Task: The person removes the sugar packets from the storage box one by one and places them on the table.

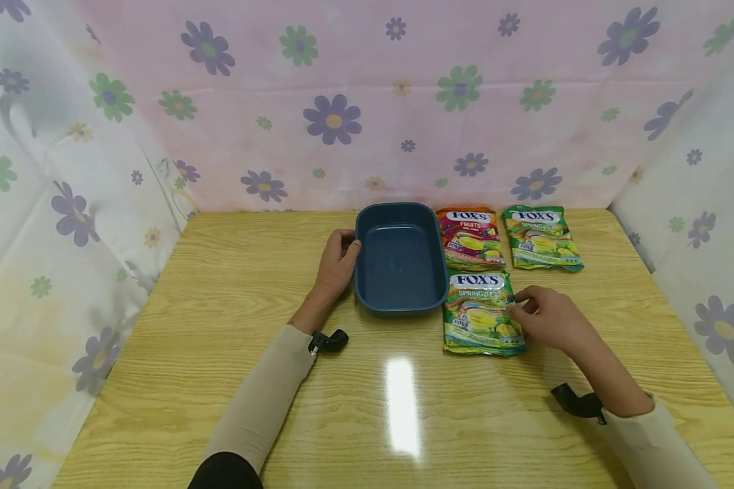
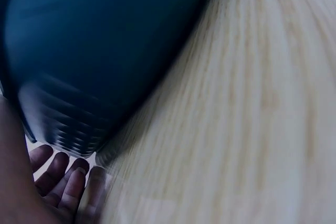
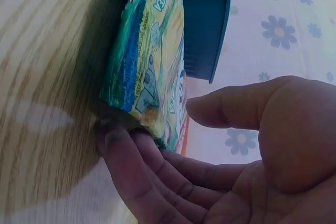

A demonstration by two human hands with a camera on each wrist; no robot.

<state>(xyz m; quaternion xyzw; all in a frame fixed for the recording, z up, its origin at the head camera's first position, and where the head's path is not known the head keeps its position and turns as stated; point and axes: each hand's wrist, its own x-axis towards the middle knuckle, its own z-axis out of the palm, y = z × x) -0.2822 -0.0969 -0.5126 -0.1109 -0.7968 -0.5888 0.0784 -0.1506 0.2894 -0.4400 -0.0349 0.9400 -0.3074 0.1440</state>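
Observation:
A dark blue plastic tub (image 1: 400,265) stands on the table. My left hand (image 1: 339,261) is at its left side, thumb at the rim. Loosely bent fingers (image 2: 60,177) show beside the tub's ribbed outer corner in the left wrist view. My right hand (image 1: 547,316) holds the right edge of a green Fox's Spring Tea candy bag (image 1: 482,316), which lies in front of the other bags. In the right wrist view, the thumb (image 3: 226,106) is at the bag's printed face and the fingers (image 3: 131,174) curl at its lower edge.
Behind the held bag lies a red-orange Fox's Fruits candy bag (image 1: 469,238), close against the tub's right side. Another green Spring Tea bag (image 1: 541,236) lies farther right. Flower-printed cloth (image 1: 367,102) walls the wooden table (image 1: 251,272) at the back and both sides.

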